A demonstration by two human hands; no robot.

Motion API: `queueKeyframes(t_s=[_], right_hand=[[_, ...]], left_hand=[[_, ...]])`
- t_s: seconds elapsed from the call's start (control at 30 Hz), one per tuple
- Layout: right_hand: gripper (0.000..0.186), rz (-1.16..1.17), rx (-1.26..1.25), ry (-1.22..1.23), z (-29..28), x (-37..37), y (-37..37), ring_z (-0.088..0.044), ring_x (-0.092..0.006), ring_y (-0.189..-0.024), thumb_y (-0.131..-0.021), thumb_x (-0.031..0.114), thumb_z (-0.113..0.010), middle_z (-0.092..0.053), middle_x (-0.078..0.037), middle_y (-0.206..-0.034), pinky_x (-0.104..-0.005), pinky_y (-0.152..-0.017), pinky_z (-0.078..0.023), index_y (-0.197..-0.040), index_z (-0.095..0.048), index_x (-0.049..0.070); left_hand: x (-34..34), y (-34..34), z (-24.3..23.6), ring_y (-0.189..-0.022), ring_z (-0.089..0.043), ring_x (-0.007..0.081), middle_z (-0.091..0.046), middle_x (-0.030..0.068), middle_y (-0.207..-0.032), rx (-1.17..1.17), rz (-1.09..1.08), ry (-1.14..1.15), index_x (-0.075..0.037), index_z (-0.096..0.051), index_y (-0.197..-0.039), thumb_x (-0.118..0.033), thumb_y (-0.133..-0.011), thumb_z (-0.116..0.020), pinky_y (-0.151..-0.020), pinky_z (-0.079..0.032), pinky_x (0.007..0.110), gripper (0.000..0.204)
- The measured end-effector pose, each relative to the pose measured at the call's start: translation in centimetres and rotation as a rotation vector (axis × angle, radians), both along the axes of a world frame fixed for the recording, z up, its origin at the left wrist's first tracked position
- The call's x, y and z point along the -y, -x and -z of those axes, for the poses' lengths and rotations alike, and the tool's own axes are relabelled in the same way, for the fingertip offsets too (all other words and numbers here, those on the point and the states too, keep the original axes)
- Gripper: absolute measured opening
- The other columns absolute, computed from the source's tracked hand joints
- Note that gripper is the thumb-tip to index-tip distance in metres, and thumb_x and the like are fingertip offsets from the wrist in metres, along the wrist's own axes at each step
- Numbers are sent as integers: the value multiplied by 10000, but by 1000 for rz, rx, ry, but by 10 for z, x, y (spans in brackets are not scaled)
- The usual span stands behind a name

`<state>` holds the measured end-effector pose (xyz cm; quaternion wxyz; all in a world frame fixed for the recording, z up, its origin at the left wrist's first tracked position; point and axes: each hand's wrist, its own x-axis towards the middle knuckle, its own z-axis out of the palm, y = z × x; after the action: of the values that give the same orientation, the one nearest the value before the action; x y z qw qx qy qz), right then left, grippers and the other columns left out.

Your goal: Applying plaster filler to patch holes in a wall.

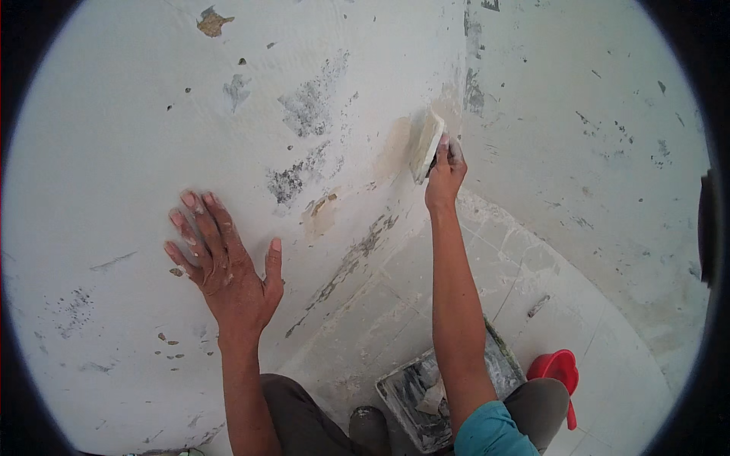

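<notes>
My left hand (pixel 236 273) lies on the white wall (pixel 137 190) at the left, fingers spread and holding nothing. Pale smears mark its fingers. Farther up and to the right, my right hand (pixel 447 173) grips a plastering trowel (pixel 427 148) by its handle, which is mostly hidden by my fingers. The trowel's plaster-coated blade is tilted and close to the wall near the inside corner; whether its whole edge touches cannot be seen. A damp beige patch of filler (pixel 393 148) shows just left of the blade.
Below my right forearm, a dark, plaster-smeared tray (pixel 399 416) sits on the tiled floor (pixel 479 251), a whitish lump inside it. A red plastic scoop (pixel 559 368) is by my right knee. Grey scuffs (pixel 308 106) and a brown chipped spot (pixel 214 23) mark the wall.
</notes>
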<state>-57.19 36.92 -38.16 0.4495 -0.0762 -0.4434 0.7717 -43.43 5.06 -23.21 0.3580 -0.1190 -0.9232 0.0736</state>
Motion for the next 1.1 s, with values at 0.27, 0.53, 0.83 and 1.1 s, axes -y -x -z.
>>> queueKeyframes(t_s=[0.27, 0.53, 0.83, 1.1], right_hand=[[306, 56, 30, -275, -12, 12, -1, -545, -88, -923, -1042, 244, -583, -649, -29, -1025, -247, -849, -448, -1153, -641, -35], [243, 7, 175, -261, -4, 36, -31, -522, -82, -833, -1023, 191, -595, -615, -10, -905, -243, -737, -450, -1088, -649, -36], [250, -120, 33, 84, -1, 94, -72, -546, -80, -849, -1042, 190, -566, -637, -22, -943, -229, -747, -459, -1099, -638, -42], [244, 51, 3, -66, -9, 20, -13, -574, -83, -881, -1054, 194, -551, -666, -37, -983, -244, -810, -474, -1081, -644, -30]], left_hand=[[4, 1, 0, -1542, 49, 393, -45, 202, -1671, 13, 35, -19, 23, -154, -1580, -417, -913, -566, -1196, 121, 554, 899], [4, 1, 1, -1538, 74, 398, -16, 215, -1668, 21, 38, 5, 38, -92, -1580, -381, -900, -573, -1202, 126, 537, 933], [2, -3, -4, -1539, 43, 403, -64, 219, -1664, 57, 14, -14, 58, -166, -1565, -333, -879, -566, -1200, 116, 553, 886], [5, 1, 3, -1542, 91, 374, -3, 199, -1673, 6, 30, 12, 26, -68, -1585, -334, -873, -588, -1203, 135, 527, 952]])
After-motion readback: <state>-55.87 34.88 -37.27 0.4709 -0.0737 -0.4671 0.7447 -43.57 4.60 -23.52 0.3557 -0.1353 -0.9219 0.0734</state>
